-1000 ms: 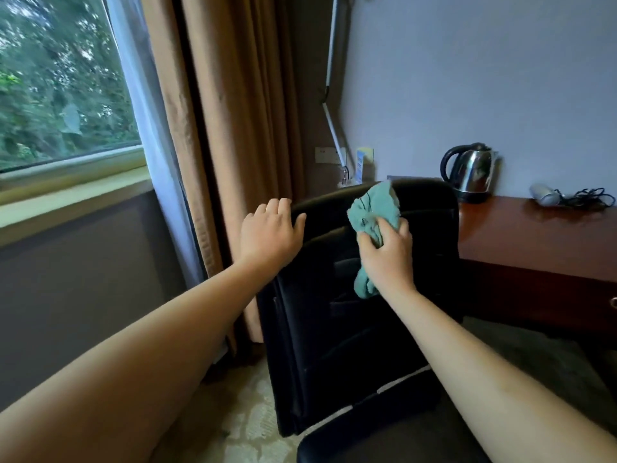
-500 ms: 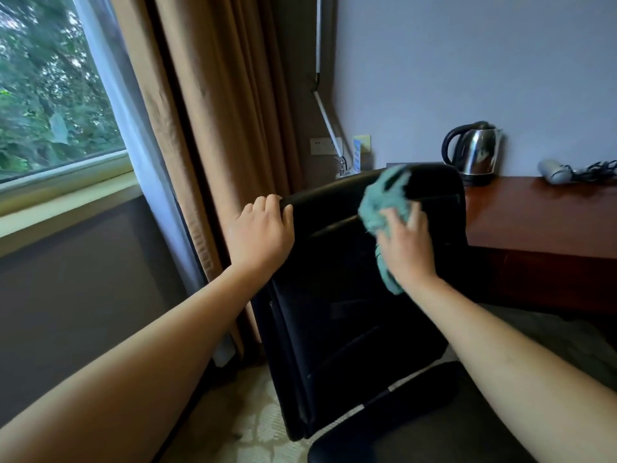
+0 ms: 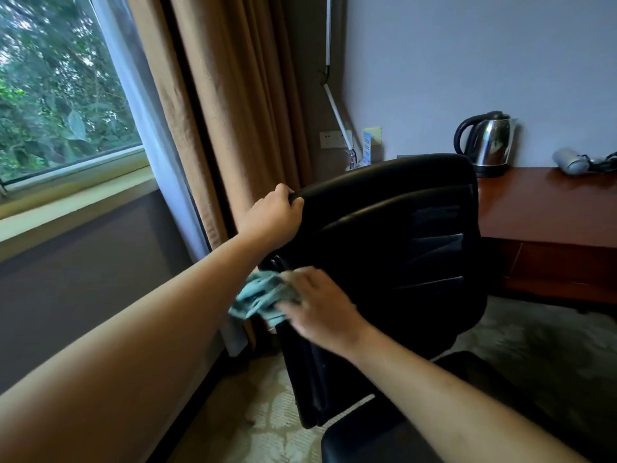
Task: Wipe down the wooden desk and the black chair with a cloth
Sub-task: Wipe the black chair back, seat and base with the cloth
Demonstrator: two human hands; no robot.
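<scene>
The black chair (image 3: 394,248) fills the centre, its padded backrest facing me. My left hand (image 3: 272,217) grips the top left corner of the backrest, fingers curled over the edge. My right hand (image 3: 317,305) holds a crumpled teal cloth (image 3: 262,297) against the backrest's lower left edge; the hand and cloth are blurred by motion. The wooden desk (image 3: 547,205) stands behind the chair at the right, reddish brown and glossy.
A steel kettle (image 3: 484,142) and a grey hair dryer (image 3: 569,160) with its cord sit on the desk by the wall. Tan curtains (image 3: 233,111) hang left of the chair, next to a window (image 3: 63,85). Carpet (image 3: 541,345) lies below.
My right hand has swept the cloth from the top of the backrest down to its lower left edge. My left hand kept its grip on the chair's top corner.
</scene>
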